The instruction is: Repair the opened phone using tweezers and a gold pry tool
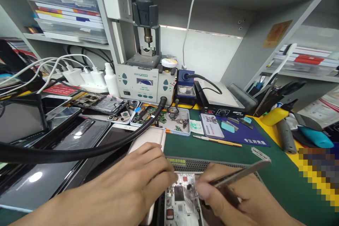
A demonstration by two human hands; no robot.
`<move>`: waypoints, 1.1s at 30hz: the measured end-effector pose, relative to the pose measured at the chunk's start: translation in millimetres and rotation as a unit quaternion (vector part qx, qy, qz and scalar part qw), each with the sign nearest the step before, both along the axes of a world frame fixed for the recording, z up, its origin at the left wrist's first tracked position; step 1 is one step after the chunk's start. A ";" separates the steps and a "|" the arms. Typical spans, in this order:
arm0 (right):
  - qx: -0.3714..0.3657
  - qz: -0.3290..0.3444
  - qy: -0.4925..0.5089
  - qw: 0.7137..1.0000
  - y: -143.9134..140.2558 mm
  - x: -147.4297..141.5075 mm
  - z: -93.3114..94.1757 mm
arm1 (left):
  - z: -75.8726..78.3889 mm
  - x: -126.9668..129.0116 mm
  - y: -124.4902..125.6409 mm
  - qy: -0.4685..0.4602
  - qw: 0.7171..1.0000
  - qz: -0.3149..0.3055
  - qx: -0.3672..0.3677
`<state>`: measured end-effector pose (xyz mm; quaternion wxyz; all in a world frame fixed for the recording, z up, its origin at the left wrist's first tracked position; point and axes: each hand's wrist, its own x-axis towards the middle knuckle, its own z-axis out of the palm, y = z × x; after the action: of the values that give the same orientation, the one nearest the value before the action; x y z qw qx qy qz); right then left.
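An opened white phone (182, 199) with its circuit board showing lies at the bottom centre on a perforated grey pad (212, 165). My left hand (137, 183) rests on the phone's left side, fingertips touching its upper edge. My right hand (233, 197) grips metal tweezers (238, 173); their tips point left onto the board beside my thumb, and the far end sticks up to the right.
A thick black hose (79, 153) crosses from the left towards a hot-air rework station (144, 83). Several phones and screens (79, 134) are stacked at left. A parts tray (164, 118), a blue mat (238, 134) with tools and a green mat (265, 176) lie behind.
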<state>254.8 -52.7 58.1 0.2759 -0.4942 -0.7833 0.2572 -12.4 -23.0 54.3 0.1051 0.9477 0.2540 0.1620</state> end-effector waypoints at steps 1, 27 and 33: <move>-0.011 -0.006 0.009 1.000 1.0 -0.8 1.7 | -0.2 -1.0 -0.2 -0.010 1.000 -0.003 -0.006; -0.013 0.068 0.066 0.995 4.3 -1.1 1.9 | 3.5 3.0 -4.9 -0.073 0.997 -0.002 -0.017; 0.055 0.080 0.079 0.992 4.9 -2.7 -0.3 | 3.7 5.5 -3.8 -0.067 0.998 0.008 -0.012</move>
<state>252.2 -47.8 57.8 0.3421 -0.3925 -0.8088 0.2734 -6.9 -26.7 57.9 0.1323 0.9315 0.2555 0.2226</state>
